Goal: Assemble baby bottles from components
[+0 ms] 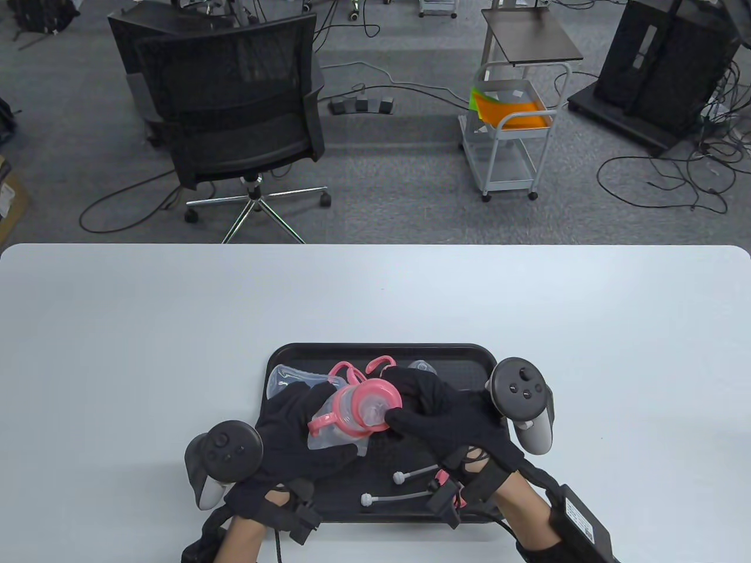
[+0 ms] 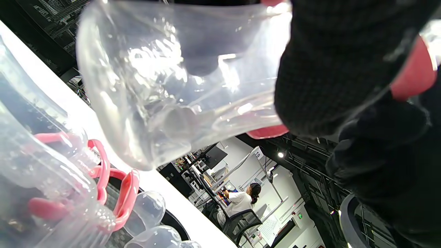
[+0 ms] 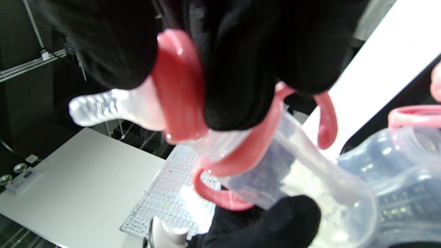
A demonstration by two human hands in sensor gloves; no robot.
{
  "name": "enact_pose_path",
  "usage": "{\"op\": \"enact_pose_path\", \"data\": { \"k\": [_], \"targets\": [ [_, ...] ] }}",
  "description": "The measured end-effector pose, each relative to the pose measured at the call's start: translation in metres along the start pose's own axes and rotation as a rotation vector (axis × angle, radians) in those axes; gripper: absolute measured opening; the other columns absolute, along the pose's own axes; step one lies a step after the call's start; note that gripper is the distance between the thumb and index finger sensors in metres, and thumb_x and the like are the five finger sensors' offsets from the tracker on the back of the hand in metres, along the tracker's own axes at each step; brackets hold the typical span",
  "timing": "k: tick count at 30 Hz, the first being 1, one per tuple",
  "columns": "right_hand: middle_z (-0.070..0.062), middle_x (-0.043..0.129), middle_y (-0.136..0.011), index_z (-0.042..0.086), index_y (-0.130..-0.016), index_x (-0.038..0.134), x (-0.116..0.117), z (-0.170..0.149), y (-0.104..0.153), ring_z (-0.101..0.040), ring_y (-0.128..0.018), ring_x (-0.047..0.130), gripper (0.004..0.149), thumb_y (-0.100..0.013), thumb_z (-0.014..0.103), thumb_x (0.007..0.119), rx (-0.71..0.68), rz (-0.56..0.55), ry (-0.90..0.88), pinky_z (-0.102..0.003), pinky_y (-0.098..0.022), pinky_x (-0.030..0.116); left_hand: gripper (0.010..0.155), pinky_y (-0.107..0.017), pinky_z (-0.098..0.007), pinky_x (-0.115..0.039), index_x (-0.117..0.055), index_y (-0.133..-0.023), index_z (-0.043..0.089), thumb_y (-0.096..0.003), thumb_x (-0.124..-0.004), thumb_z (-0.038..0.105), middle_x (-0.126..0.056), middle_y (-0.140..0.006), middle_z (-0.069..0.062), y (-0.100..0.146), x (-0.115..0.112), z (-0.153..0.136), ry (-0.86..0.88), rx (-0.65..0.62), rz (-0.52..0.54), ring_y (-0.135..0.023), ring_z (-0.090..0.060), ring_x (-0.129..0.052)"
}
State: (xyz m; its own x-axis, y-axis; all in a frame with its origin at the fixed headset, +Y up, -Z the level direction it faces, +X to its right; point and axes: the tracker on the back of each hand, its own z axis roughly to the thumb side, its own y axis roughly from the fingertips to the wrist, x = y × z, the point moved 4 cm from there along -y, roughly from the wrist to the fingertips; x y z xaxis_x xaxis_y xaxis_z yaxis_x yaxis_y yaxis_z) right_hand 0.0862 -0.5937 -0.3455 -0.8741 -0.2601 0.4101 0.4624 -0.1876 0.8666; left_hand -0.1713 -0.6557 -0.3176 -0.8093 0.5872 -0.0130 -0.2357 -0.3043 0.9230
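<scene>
White laminate forms the tabletop, which has rounded far corners. A black tray sits at the middle of its near edge. Beyond the far edge lies grey carpet with a black mesh office chair at far left, a white wheeled cart holding orange and green sheets at far right, and loose cables across the floor.

My left hand grips the clear bottle body from below, holding it raised above the tray's left half. My right hand grips the pink screw collar at the bottle's neck; in the right wrist view my fingers wrap over the collar, and the clear nipple projects from it. A pink handle ring sits around the neck below the collar.

A second clear bottle lies in the tray's far left corner. Loose pink handles rest just beside it along the far edge, and a clear dome cap lies further right. Two grey straw tubes lie near the tray's near edge, between my wrists.
</scene>
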Motion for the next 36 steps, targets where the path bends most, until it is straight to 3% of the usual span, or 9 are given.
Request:
{"op": "enact_pose_path", "data": {
  "k": [11, 21, 36],
  "targets": [
    [-0.009, 0.093, -0.074, 0.007, -0.098, 0.065, -0.003, -0.016, -0.002, -0.023, -0.05, 0.103, 0.069, -0.041, 0.04, 0.085, 0.084, -0.008, -0.037, -0.044, -0.043, 0.087, 0.099, -0.071, -0.077, -0.034, -0.065, -0.109, 0.027, -0.0283, -0.112, 0.061, -0.077, -0.106, 0.0, 0.0, -0.001, 0.0, -0.032, -0.009, 0.002, -0.106, -0.048, -0.055],
    [-0.015, 0.088, -0.078, 0.008, -0.099, 0.066, -0.005, -0.016, 0.0, -0.024, -0.049, 0.102, 0.069, -0.043, 0.045, 0.079, 0.094, -0.051, 0.101, -0.046, -0.042, 0.086, 0.1, -0.071, -0.077, -0.034, -0.065, -0.11, 0.027, -0.0286, -0.112, 0.061, -0.076, -0.107, 0.0, 0.0, -0.001, -0.001, -0.025, -0.008, 0.002, -0.106, -0.048, -0.055],
    [-0.025, 0.072, -0.093, 0.006, -0.099, 0.069, 0.006, -0.012, -0.002, -0.036, -0.068, 0.093, 0.061, -0.047, 0.038, 0.072, 0.046, 0.001, 0.205, -0.05, -0.046, 0.082, 0.099, -0.071, -0.078, -0.033, -0.065, -0.11, 0.027, -0.0287, -0.112, 0.061, -0.076, -0.107, 0.0, 0.0, -0.001, -0.002, -0.041, -0.006, -0.013, -0.106, -0.049, -0.054]
  ]
}}
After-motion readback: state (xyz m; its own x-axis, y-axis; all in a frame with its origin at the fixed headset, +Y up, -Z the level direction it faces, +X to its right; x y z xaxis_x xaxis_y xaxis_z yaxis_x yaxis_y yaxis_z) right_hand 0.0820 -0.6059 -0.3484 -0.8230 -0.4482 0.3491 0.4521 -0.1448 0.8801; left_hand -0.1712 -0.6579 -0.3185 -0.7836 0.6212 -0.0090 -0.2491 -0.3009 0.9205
